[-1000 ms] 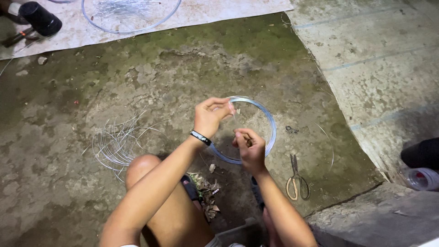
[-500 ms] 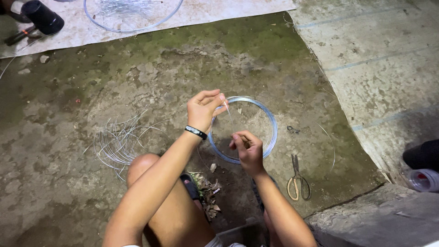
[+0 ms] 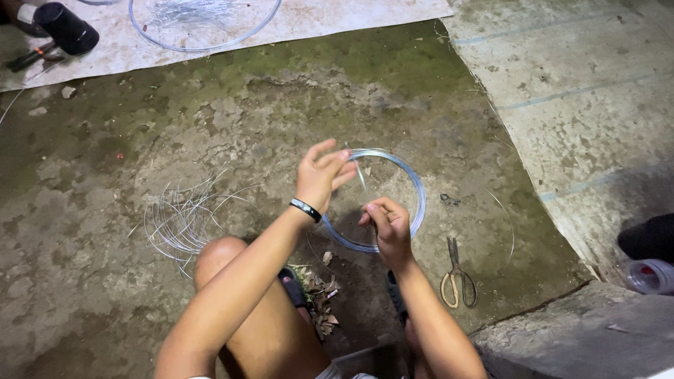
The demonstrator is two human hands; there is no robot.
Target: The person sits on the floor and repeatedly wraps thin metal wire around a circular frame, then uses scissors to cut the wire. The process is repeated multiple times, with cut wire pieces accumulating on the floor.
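Note:
A round hoop of coiled silvery wire (image 3: 414,184) is held just above the rough concrete ground. My left hand (image 3: 319,175), with a dark band on the wrist, pinches a short straight strand of wire (image 3: 358,172) at the hoop's upper left. My right hand (image 3: 385,226) grips the hoop at its lower edge, fingers curled around the wire. My bare knee (image 3: 225,260) shows below the left arm.
Loose cut wire strands (image 3: 179,221) lie in a heap at the left. Scissors (image 3: 456,277) rest on the ground at the right, a small dark clip (image 3: 449,199) above them. A larger wire ring (image 3: 203,24), pliers (image 3: 28,57) and a dark cylinder (image 3: 67,28) lie on a pale sheet at the top.
My left hand has shifted a little to the left along the hoop's top and now pulls a short strand upright. My right hand stays on the lower edge.

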